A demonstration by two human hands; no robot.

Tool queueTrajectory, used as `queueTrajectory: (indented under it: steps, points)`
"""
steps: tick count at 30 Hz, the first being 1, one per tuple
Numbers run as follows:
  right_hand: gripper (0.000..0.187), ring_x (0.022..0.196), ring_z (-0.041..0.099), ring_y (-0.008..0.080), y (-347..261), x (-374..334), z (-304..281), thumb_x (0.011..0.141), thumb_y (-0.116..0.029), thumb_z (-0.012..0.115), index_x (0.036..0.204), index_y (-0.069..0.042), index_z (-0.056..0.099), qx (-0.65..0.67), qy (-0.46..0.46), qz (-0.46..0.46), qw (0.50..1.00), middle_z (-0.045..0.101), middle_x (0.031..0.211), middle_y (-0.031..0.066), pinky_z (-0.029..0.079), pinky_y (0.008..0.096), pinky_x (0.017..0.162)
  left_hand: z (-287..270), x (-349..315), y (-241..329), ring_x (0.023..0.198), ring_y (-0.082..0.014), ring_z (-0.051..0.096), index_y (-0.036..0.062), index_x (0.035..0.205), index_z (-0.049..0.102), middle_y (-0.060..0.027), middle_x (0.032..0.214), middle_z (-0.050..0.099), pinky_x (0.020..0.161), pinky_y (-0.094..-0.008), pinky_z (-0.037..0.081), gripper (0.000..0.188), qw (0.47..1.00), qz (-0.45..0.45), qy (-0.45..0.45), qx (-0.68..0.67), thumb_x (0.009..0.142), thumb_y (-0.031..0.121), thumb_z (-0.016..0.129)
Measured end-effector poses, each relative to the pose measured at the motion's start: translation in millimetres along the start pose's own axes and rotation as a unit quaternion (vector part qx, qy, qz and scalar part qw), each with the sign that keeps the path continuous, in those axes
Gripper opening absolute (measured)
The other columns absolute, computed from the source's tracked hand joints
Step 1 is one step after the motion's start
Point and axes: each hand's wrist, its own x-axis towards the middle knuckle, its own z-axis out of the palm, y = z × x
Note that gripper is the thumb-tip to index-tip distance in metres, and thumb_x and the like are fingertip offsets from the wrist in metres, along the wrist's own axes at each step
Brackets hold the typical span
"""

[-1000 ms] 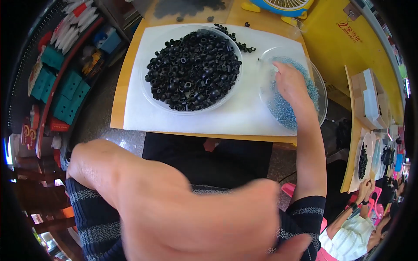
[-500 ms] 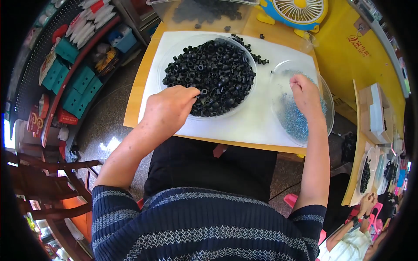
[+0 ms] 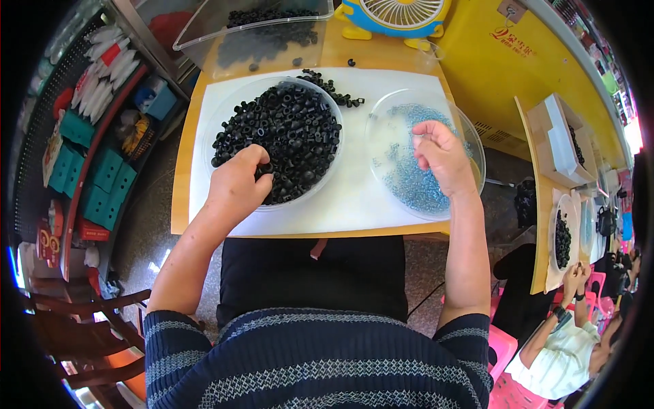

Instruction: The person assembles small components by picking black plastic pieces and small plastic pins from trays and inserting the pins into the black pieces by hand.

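A round clear plate on the left of the table bears a heap of small black plastic rings and caps. My left hand is at the heap's near left edge, with thumb and forefinger closed on a small black ring. On the right, a second round clear plate has tiny blue beads spread over it. Above these beads is my right hand, its fingers curled and thumb against forefinger. Whatever lies between those fingertips is too small to make out.
Both plates rest on a white sheet. Loose black pieces lie behind the left plate. Farther back stand a clear bin of black pieces and a blue-yellow fan. At far right, another person's hands are by a side table.
The view has shifted, so the table appears farther left. My left hand has moved toward the heap's left side. My right hand stays over the bead plate, its curled fingers now turned more into sight.
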Motion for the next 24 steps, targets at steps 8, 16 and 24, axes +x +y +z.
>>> queueTrajectory:
  steps: [8,16,24]
  points:
    - [0.014,0.080,0.056,0.0275,0.9,1.2,-0.1,0.074,-0.006,0.053,0.086,-0.001,0.058,-0.395,0.013,-0.159,0.905,0.057,0.088,0.0135,0.044,0.0314,0.071,-10.6,-0.3,10.7,0.068,-0.0064,0.051,0.0022,0.100,0.055,-0.0010,0.084,0.055,0.058,-0.0205,0.044,0.025,0.879,-0.113,0.001,-0.464,0.075,0.002,0.058]
    - [0.010,0.079,0.056,0.0335,10.2,15.7,36.2,0.070,-0.001,0.049,0.077,0.000,0.057,-0.548,-0.052,-0.182,0.815,0.055,0.083,0.0177,0.046,0.0390,0.070,-5.0,-6.7,8.4,0.071,-0.0136,0.059,-0.0001,0.100,0.058,-0.0097,0.091,0.061,0.066,-0.0270,0.052,0.020,0.682,-0.187,-0.063,-0.704,0.080,0.000,0.054]
    - [0.009,0.077,0.056,0.0331,-1.2,7.5,40.7,0.069,-0.001,0.049,0.076,0.002,0.054,-0.595,-0.057,-0.161,0.785,0.053,0.080,0.0186,0.047,0.0404,0.067,2.4,13.0,32.2,0.074,-0.0163,0.061,-0.0015,0.099,0.056,-0.0134,0.094,0.060,0.068,-0.0273,0.053,0.018,0.557,-0.205,-0.163,-0.788,0.081,0.001,0.053]
